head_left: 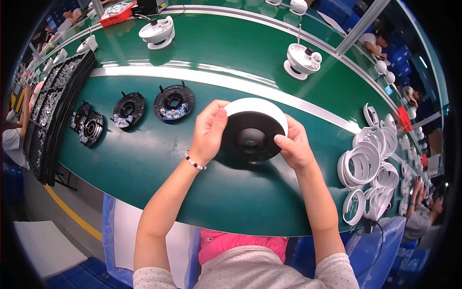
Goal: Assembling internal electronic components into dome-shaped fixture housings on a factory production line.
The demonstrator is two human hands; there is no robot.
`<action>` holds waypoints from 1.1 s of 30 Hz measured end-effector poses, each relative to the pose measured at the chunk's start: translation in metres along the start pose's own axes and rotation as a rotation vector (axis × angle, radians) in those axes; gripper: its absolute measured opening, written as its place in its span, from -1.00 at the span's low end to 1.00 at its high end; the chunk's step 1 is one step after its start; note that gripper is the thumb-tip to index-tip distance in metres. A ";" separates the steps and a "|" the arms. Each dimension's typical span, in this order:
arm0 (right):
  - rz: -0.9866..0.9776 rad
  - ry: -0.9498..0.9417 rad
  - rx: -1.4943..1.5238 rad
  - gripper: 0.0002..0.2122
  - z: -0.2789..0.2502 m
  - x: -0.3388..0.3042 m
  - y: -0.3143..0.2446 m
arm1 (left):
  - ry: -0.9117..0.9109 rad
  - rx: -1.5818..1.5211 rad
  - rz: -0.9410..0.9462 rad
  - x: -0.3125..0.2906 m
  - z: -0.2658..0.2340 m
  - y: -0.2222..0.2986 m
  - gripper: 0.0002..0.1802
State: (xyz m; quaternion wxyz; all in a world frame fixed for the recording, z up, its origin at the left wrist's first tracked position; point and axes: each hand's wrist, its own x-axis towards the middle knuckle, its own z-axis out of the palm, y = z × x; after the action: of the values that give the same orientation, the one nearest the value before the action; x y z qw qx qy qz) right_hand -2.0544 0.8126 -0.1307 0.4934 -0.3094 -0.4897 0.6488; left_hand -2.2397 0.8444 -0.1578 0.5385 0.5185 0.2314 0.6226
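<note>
Between my two hands, above the green worktable, I hold a round black disc with a raised centre (251,139), with a white ring (260,104) around its far side. My left hand (210,127) grips the left edge, thumb pressed near the rim, a beaded bracelet on the wrist. On the opposite edge my right hand (297,144) has its thumb on the black face and its fingers behind. Left of my hands lie a black disc with a blue circuit board (174,102), a second such black disc (129,111) and a pair of overlapping black discs (90,126).
Several white rings (360,164) are piled at the table's right end. Black trays of small parts (55,101) line the left edge. Beyond the pale rail, white domed units (302,60) stand on the green belt (226,48). Other people work at both sides.
</note>
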 end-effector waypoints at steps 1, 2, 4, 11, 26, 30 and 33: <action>0.008 0.017 0.078 -0.63 0.003 0.003 -0.001 | 0.008 0.131 0.004 0.000 -0.004 -0.004 -0.63; 0.027 0.005 0.095 -0.60 0.000 0.004 0.002 | 0.015 0.260 0.009 0.000 -0.006 -0.006 -0.61; 0.038 0.029 0.118 -0.59 0.004 0.004 0.002 | 0.086 0.271 0.044 0.002 -0.001 -0.007 -0.63; 0.024 0.020 -0.009 -0.61 0.002 0.031 0.001 | 0.213 0.507 0.059 0.001 -0.011 -0.007 -0.51; -0.420 -0.049 -1.866 -0.66 -0.104 0.156 0.034 | 0.132 0.901 0.503 0.006 -0.026 -0.011 -0.35; -0.617 0.184 -1.681 -0.51 -0.090 0.115 0.014 | 0.245 0.996 0.544 0.028 -0.037 0.000 -0.60; -0.728 0.192 -1.535 -0.59 -0.053 0.051 -0.014 | 0.282 1.201 0.303 0.058 -0.076 0.015 -0.62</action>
State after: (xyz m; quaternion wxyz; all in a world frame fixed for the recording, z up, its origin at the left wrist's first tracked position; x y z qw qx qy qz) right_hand -2.0189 0.8786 -0.1307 0.3642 -0.4350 -0.8185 -0.0905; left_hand -2.3076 0.9127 -0.1489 0.0242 0.6701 0.5331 0.5159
